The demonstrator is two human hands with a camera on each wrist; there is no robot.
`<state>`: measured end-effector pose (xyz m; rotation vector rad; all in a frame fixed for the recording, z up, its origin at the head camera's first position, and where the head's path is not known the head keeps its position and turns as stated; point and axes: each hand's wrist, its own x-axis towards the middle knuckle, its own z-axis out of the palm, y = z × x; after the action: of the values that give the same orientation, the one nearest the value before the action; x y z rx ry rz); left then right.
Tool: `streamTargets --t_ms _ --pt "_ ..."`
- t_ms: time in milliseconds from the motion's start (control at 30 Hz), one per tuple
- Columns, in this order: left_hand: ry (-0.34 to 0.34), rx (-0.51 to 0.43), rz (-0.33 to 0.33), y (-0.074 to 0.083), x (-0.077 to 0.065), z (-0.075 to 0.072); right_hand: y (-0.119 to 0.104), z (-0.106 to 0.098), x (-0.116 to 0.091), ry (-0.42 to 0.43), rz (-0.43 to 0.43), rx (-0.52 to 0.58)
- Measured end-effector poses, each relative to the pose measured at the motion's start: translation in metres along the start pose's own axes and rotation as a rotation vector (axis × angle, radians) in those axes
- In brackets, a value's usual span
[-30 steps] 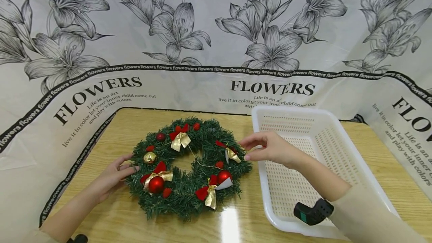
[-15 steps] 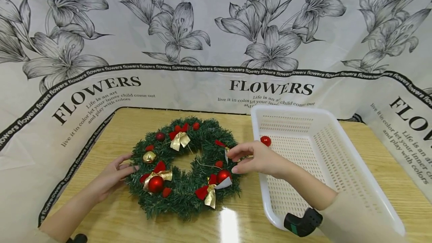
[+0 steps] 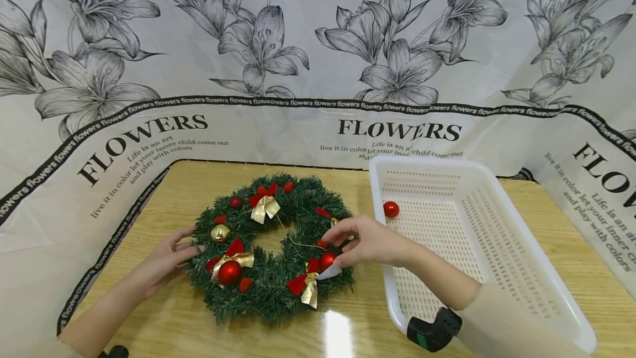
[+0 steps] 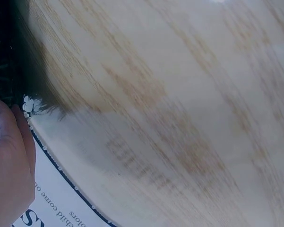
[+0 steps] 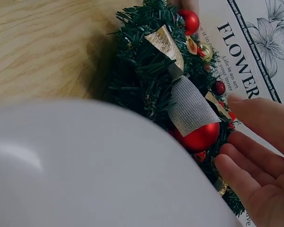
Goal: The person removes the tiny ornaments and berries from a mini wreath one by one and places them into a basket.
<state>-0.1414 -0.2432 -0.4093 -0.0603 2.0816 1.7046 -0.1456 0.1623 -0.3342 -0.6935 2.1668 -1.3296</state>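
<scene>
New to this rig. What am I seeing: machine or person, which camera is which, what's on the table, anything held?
No robot: just a person's bare left hand and right hand. The wide picture is from a camera worn on the head, looking forward and down; the other two are from cameras on each wrist. On the table are a decorated wreath and a white basket with a loose ball inside. The left hand touches the wreath's left edge; its grip is partly hidden. The right hand is close to a red ball on the wreath, thumb and fingers apart, with no hold visible.
</scene>
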Motion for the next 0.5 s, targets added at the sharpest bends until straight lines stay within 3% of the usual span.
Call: streamTargets --t_ms 500 --pt "0.0 0.019 0.002 0.0011 -0.0009 0.0013 0.0005 0.0075 0.0072 -0.076 0.02 -0.04"
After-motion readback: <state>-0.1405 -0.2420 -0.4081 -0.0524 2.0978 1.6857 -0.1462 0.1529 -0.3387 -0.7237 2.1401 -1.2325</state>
